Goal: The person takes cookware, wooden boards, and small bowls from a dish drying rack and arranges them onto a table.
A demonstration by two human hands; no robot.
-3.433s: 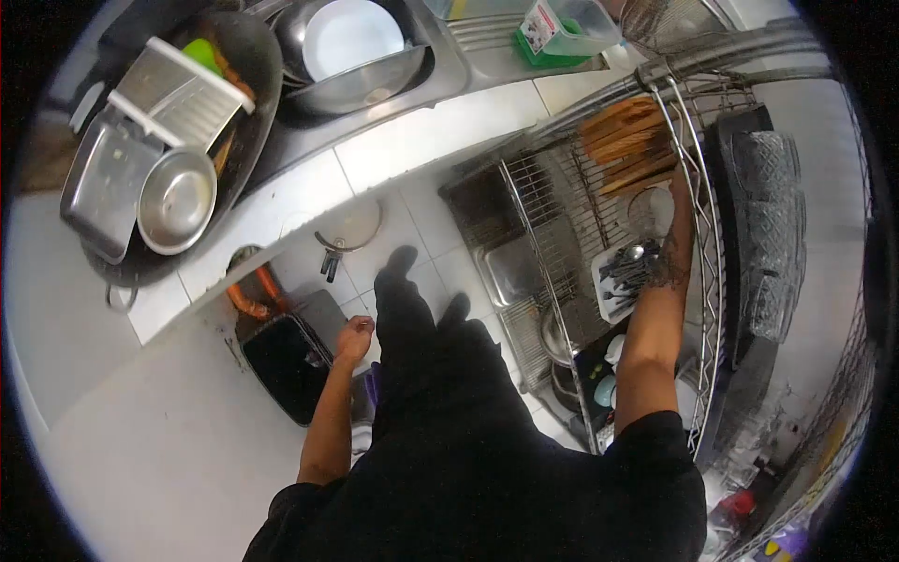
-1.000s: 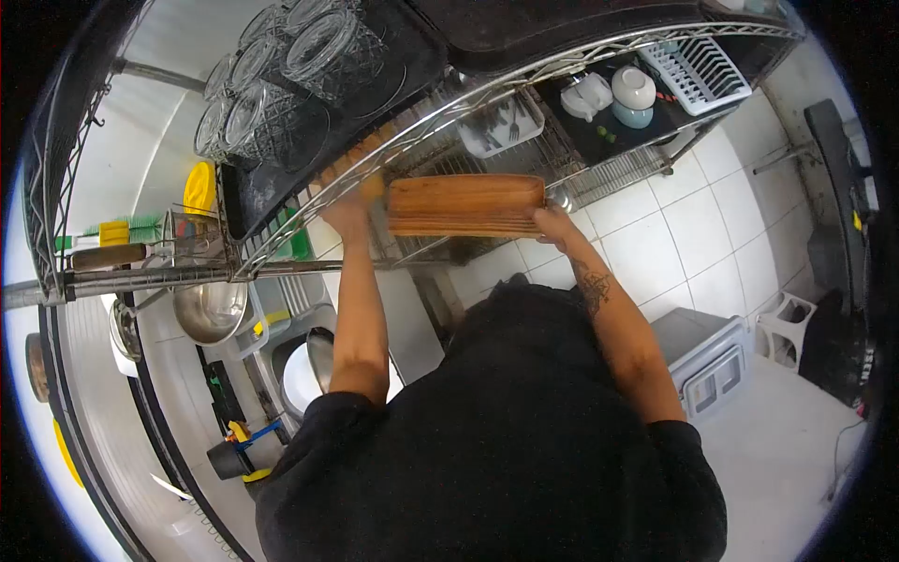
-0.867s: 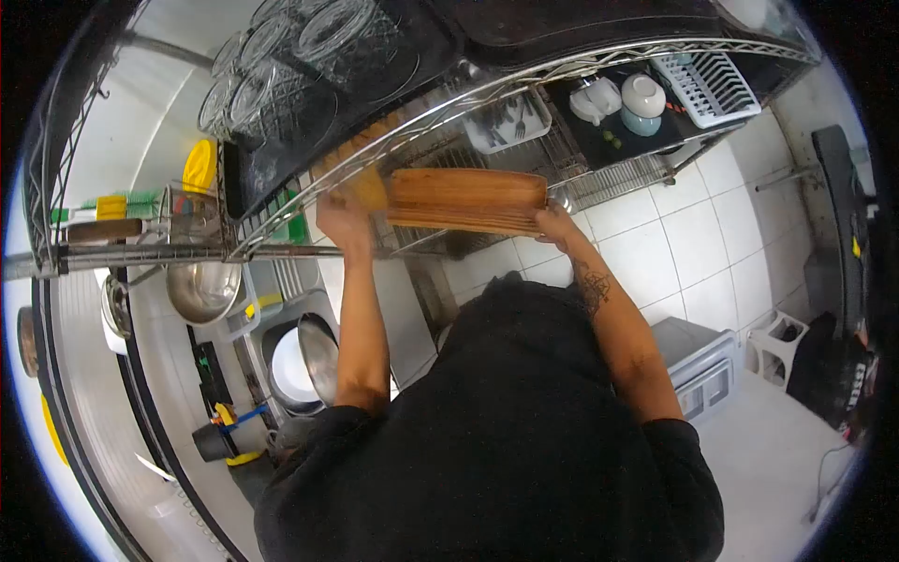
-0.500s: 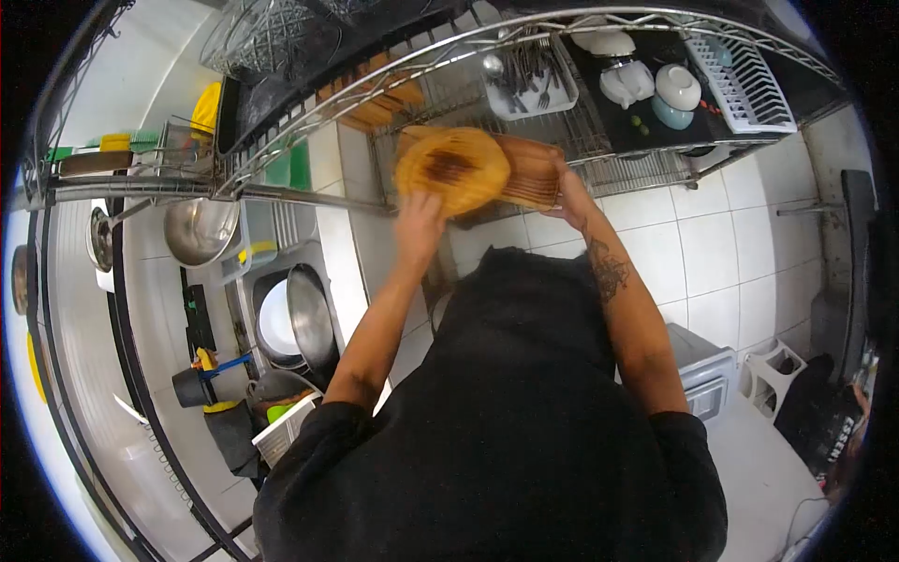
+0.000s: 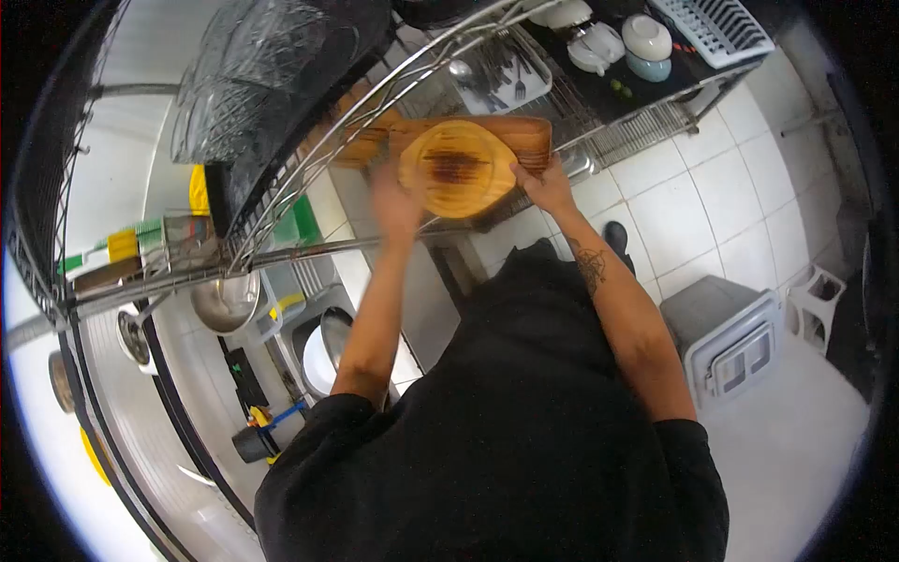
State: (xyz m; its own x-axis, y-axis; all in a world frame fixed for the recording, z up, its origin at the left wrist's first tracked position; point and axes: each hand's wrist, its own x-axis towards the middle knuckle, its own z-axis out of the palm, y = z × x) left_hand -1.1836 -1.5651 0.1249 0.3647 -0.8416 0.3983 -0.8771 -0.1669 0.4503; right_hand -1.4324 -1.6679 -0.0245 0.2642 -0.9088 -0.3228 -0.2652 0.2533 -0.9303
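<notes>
In front of me is a yellow wooden board (image 5: 458,169), rounded with pointed ends and a dark scorched patch in its middle. A longer brown wooden tray (image 5: 526,140) lies behind it, partly covered. My right hand (image 5: 547,190) is closed on the right end of the pair, its thumb at the board's tip and its other fingers mostly hidden. At the board's left edge is my left hand (image 5: 397,204), smeared by motion; its fingers cannot be made out.
Stacked brown wooden pieces (image 5: 367,140) rest on the wire rack (image 5: 309,169). A white cutlery tray (image 5: 501,75), bowls (image 5: 647,39) and a white dish rack (image 5: 716,30) stand farther back. Pans hang at left; a grey lidded bin (image 5: 721,337) stands on the tiled floor.
The yellow board has shifted slightly right over the brown tray, and my right thumb now reaches its tip. My left hand has moved left to the board's edge. The view has turned and shifted.
</notes>
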